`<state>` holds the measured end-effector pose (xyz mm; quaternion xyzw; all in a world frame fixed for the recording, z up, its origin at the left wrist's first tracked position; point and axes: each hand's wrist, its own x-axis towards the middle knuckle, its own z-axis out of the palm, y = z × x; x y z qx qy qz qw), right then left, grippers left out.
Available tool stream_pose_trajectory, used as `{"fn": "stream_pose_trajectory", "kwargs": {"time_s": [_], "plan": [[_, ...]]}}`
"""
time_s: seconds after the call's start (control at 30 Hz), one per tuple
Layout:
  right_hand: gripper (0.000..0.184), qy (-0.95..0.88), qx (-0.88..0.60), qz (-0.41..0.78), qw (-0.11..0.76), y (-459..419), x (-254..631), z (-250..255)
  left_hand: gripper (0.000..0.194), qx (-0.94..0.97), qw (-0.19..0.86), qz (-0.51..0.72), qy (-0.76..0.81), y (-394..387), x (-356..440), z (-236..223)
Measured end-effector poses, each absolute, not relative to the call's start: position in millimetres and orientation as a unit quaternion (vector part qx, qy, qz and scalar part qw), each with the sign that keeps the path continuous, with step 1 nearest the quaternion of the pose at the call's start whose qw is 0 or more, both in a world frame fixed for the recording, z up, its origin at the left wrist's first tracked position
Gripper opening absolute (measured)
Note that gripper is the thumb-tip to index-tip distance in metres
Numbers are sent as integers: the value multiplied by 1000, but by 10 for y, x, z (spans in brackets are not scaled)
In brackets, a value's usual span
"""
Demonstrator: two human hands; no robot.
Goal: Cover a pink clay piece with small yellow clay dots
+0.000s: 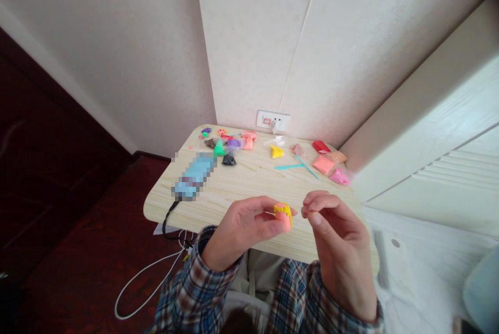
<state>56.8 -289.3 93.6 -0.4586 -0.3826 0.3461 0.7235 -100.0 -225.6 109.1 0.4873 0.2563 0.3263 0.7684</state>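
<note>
My left hand (249,225) pinches a small pink clay piece (286,222) with yellow clay over its top and side, above the table's front part. Just to its right, apart from the piece, my right hand (339,235) has its thumb and fingertips pressed together. Whatever those fingertips hold, if anything, is too small to make out. Beyond the hands lie a yellow clay lump (277,152) and two thin turquoise modelling tools (289,167), one crossing near the other's end.
Bags of coloured clay, among them green (219,149), black (229,160) and pink (340,176), line the back of the wooden table (241,180). A blurred phone-like device (195,175) with a black cable (167,222) lies left. A wall socket (273,120) sits behind.
</note>
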Motion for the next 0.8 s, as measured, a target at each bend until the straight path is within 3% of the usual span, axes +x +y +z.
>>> {"fn": "stream_pose_trajectory", "kwargs": {"time_s": [0.1, 0.2, 0.5, 0.8], "plan": [[5, -427, -445, 341, 709, -2910, 584, 937, 30, 510, 755, 326, 253, -2260, -996, 1118], [9, -453, -444, 331, 699, -2929, 595, 914, 15, 536, 730, 342, 250, -2270, -997, 1135], [6, -452, -432, 331, 707, -2926, 581, 911, 22, 533, 689, 387, 303, -2306, -940, 1030], [8, -457, -435, 345, 695, -2895, 555, 890, 13, 558, 664, 410, 283, -2291, -968, 1059]]}}
